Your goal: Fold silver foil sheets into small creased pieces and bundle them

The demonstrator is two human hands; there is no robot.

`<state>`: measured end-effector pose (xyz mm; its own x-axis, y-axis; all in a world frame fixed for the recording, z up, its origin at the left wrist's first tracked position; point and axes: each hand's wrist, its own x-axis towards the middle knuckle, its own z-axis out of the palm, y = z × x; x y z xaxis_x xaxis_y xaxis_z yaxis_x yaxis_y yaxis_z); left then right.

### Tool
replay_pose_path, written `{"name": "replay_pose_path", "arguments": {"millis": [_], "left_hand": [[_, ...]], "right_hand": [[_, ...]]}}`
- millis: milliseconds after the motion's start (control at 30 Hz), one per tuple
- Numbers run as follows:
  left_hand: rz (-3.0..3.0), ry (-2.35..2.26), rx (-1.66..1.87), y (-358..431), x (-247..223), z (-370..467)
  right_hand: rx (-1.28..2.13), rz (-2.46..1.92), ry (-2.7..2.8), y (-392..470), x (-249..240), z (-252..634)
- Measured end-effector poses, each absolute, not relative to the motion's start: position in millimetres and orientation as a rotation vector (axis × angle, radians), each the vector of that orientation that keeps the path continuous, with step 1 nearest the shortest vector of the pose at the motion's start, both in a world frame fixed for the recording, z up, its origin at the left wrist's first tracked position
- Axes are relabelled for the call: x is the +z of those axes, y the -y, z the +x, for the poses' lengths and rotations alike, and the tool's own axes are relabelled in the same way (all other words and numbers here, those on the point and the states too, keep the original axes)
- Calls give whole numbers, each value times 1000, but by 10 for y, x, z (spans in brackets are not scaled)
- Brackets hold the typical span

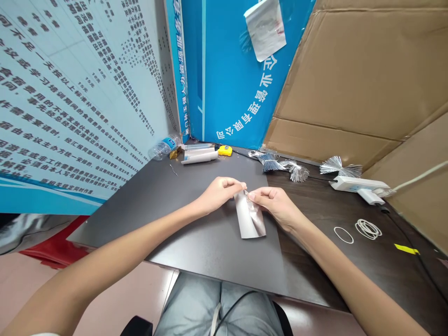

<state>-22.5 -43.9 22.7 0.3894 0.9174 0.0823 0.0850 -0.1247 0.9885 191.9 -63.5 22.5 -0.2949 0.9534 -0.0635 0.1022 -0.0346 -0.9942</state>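
Observation:
A small sheet (248, 221), white on its left and shiny like foil on its right, hangs between my two hands above the grey board. My left hand (223, 192) pinches its top left corner between thumb and fingers. With thumb and forefinger, my right hand (276, 203) grips the upper right edge. A fold runs down the sheet's right half, and its lower end hangs loose. The fingertips of both hands almost meet at the top edge, so what lies between them is partly hidden.
Behind stand a plastic bottle (164, 148), white rolls (200, 156) and a yellow tape measure or cutter (225, 150). Silver fringed bundles (271, 162) lie along the back. On the right are a power strip (359, 184), white rings (368, 229) and a yellow strip (406, 249).

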Motion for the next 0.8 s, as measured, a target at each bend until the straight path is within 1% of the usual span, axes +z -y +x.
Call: {"name": "replay_pose_path", "arguments": {"millis": [233,400,567,800], "left_hand": [[1775,-1002,894,494,226,-216],[1724,-1001,956,451,149,-199],[1670,-1055,1011,373,86,-215],[1562,-1025,1037,365,66,-207]], "right_hand": [[1385,-1128,1558,652,204,1932],[1347,-1137,1542,649,170,1897],[1524,-1179,1410,614,193,1951],[1436,-1262,1421,626,241,1958]]}}
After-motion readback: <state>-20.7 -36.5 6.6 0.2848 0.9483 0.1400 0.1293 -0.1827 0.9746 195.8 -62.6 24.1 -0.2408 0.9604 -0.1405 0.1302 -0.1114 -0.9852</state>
